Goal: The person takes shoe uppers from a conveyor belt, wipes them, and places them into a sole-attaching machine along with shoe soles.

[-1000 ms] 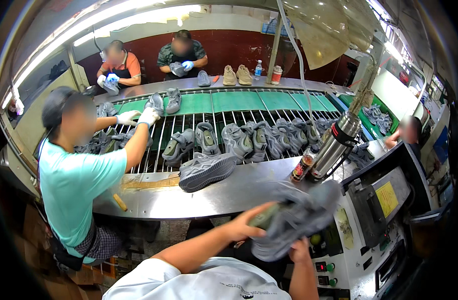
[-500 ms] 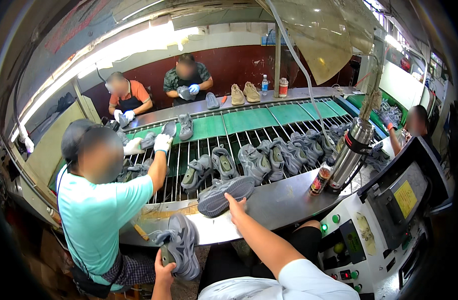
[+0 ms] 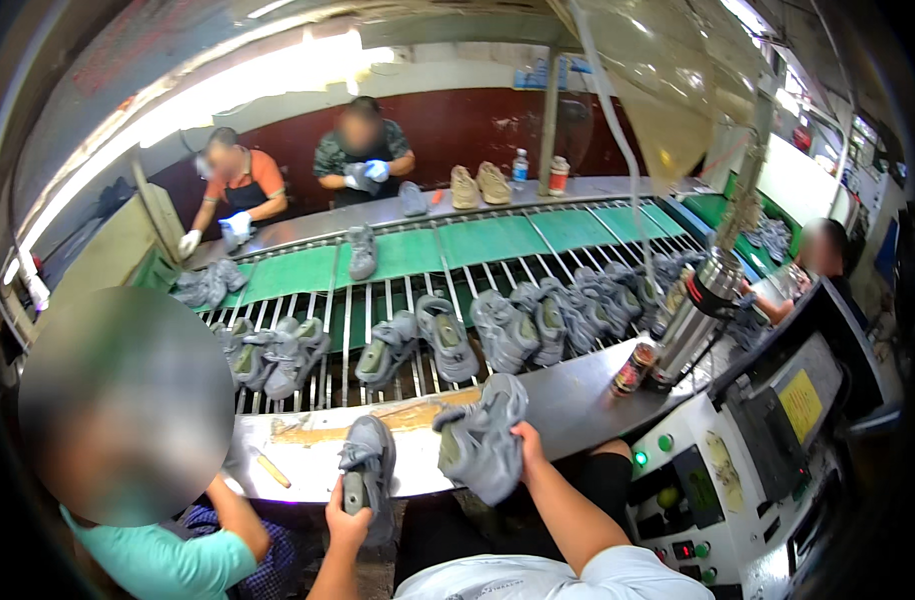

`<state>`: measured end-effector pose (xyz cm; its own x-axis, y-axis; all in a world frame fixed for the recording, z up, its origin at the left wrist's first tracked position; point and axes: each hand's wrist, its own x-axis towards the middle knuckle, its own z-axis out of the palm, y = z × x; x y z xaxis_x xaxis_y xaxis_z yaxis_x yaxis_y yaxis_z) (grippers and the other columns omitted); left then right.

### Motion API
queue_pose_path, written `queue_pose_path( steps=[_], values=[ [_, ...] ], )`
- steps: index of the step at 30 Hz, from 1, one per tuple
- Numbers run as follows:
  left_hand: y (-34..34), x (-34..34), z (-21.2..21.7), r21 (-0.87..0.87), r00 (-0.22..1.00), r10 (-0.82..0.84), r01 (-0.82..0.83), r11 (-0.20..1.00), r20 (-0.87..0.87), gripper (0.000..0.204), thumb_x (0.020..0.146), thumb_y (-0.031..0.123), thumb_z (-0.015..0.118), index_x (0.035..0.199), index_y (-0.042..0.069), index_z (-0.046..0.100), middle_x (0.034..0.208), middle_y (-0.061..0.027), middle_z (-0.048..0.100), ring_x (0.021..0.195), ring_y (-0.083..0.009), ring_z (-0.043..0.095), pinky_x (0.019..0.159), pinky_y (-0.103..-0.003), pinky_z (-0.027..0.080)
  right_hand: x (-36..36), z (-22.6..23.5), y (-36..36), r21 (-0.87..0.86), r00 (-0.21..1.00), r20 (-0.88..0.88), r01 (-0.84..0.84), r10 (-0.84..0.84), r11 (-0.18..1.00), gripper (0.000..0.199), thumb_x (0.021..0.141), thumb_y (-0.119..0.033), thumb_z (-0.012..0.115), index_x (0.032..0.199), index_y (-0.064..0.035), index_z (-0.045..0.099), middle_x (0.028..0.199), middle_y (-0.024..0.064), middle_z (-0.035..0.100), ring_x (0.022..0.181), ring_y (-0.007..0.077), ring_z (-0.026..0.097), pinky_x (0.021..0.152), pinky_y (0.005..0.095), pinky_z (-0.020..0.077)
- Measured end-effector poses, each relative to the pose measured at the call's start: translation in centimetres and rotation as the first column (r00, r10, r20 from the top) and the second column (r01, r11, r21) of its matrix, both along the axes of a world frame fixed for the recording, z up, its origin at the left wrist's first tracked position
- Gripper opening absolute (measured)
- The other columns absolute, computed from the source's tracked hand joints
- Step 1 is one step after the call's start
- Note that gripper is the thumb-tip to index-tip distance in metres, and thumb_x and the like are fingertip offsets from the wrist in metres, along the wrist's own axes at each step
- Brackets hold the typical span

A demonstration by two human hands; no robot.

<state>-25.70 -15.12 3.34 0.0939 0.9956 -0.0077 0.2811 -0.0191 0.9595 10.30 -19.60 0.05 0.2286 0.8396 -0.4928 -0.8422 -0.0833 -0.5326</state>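
The left grip [image 3: 349,522] was closed on the heel end of a grey shoe [image 3: 369,445], its toe pointing far. The right grip [image 3: 531,452] clasped a second shoe [image 3: 490,440], also grey, by its right side, tilted, just right of the first (a small gap showed between them). Both were held at the near edge of the metal tabletop [image 3: 578,385]. A yellow-handled tool [image 3: 272,470] lay on its left; a steel flask [image 3: 700,310] and a dark bottle [image 3: 634,368] stood right. Farther off, more grey shoes [image 3: 501,330] rested on metal rods [image 3: 345,345], before a green belt [image 3: 488,240]. A co-worker's teal sleeve [image 3: 168,560] showed near left.
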Motion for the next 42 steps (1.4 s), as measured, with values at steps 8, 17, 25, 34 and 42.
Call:
queue_pose_path(
  steps=[8,17,25,34,42],
  values=[
    [6.5,5.9,-3.5,0.034,0.961,-0.126,0.122,0.992,0.246,0.08,0.058,0.0,0.054,0.137,-0.002,0.038,0.126,-0.0114,0.048,0.113,-0.0219,0.049,0.096,-0.03,0.039,6.0,7.7,-36.4,0.032,0.793,0.348,0.523,-0.5,0.852,0.079,0.057,-0.016,0.057,0.132,-0.0001,0.041,0.116,0.0158,0.059,0.096,0.0311,0.062,0.087,0.0412,0.0504],
    [8.4,11.4,-5.6,0.427,0.985,0.103,-0.152,0.891,0.136,0.053,0.072,0.006,0.055,0.124,-0.003,0.052,0.116,-0.0184,0.056,0.101,-0.0287,0.055,0.085,-0.036,0.045,7.3,18.7,-67.6,0.343,-0.296,0.897,0.935,-0.328,0.094,0.084,0.06,-0.017,0.065,0.137,0.0006,0.04,0.122,0.0145,0.053,0.099,0.0208,0.058,0.081,0.0284,0.0475],
    [-5.9,17.8,1.1,0.863,0.907,0.198,0.259,0.434,-0.372,0.053,0.085,0.029,0.063,0.125,-0.003,0.048,0.125,-0.0281,0.049,0.11,-0.0408,0.051,0.089,-0.049,0.045,23.2,25.0,-75.4,-0.126,0.238,0.914,0.936,0.328,-0.329,0.083,0.06,-0.034,0.066,0.134,-0.0032,0.046,0.132,0.0205,0.051,0.119,0.0299,0.052,0.098,0.034,0.0397],
    [-13.1,26.0,-4.7,0.277,0.567,-0.717,0.824,0.495,-0.406,0.005,0.065,-0.003,0.056,0.063,-0.002,0.06,0.057,-0.0145,0.053,0.049,-0.0259,0.053,0.046,-0.031,0.038,30.4,19.8,-73.5,-0.46,0.578,0.771,0.796,0.269,-0.392,0.082,0.063,-0.042,0.064,0.136,-0.0103,0.045,0.138,0.0187,0.044,0.125,0.0328,0.046,0.101,0.0399,0.0385],
    [-28.5,38.2,-3.1,-0.011,-0.285,-0.909,0.955,-0.296,-0.304,0.015,0.076,0.008,0.06,0.089,0.003,0.067,0.083,-0.0113,0.065,0.07,-0.0225,0.064,0.064,-0.029,0.051,17.5,10.8,-74.9,0.212,-0.081,0.67,0.974,0.738,-0.085,0.044,0.085,-0.032,0.057,0.118,-0.0017,0.058,0.119,0.0247,0.055,0.112,0.0382,0.052,0.096,0.0442,0.0412]
  ],
)
